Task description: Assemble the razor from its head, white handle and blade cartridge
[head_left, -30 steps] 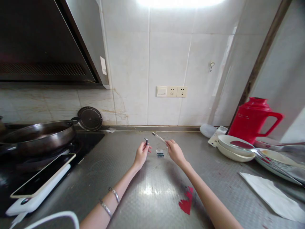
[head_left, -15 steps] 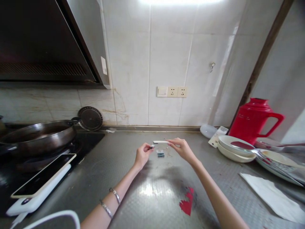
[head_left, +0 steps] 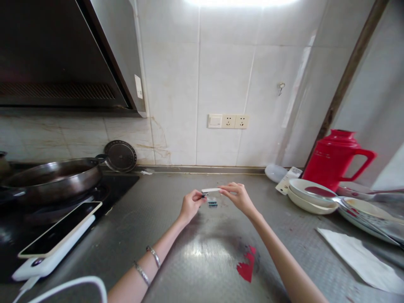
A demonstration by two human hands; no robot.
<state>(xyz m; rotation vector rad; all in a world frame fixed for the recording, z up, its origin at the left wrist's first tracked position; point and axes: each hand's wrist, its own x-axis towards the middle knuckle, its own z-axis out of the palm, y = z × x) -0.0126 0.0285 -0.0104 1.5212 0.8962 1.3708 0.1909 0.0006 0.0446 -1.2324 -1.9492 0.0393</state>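
1. We've levelled the slim white stick beside the small black piece.
2. Left of the flat clear-and-green packet, our left hand pinches the piece; right of it, our right hand pinches the stick.
3. Joining seems underway; next calls for steady aligning.

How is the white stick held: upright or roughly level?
Roughly level: the white stick extends sideways from the right hand toward the left hand.
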